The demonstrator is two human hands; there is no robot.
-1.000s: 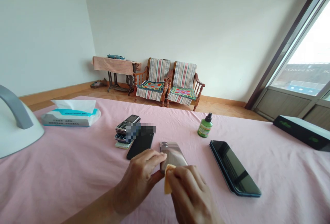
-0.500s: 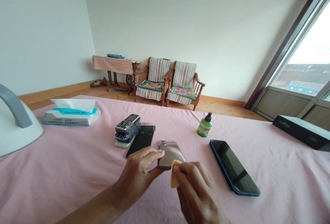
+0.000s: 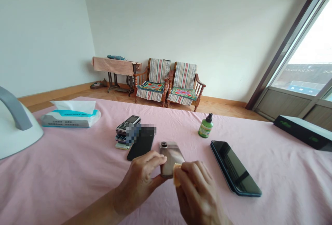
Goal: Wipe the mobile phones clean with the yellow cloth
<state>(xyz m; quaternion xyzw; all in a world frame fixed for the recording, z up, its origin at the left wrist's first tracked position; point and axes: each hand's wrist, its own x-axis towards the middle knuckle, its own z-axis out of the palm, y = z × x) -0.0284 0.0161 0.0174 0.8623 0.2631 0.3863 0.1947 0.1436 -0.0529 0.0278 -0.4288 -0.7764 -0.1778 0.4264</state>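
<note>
My left hand [image 3: 142, 173] grips the left edge of a shiny brownish smartphone [image 3: 171, 152], thumb below and fingers at its side. The phone's back faces me, with its camera lenses at the top left. Pinched in my right hand [image 3: 198, 188] is a small yellow cloth [image 3: 177, 175], which lies against the phone's lower right part. My right fingers hide that corner of the phone. Just beyond my left hand a black smartphone [image 3: 142, 143] lies on the pink tablecloth [image 3: 85, 162], beside a stack of old keypad phones [image 3: 127, 124].
A green spray bottle [image 3: 205, 126] stands upright beyond my right hand. Right of it lies a dark tablet-like device [image 3: 236, 169]. A tissue pack [image 3: 70, 116] and a white and grey appliance [image 3: 18, 128] are at the left, a black box [image 3: 301, 130] at the far right.
The brownish phone is tilted a little more upright toward me, its lower edge nearer. My right hand and the cloth have shifted slightly down and right along it.
</note>
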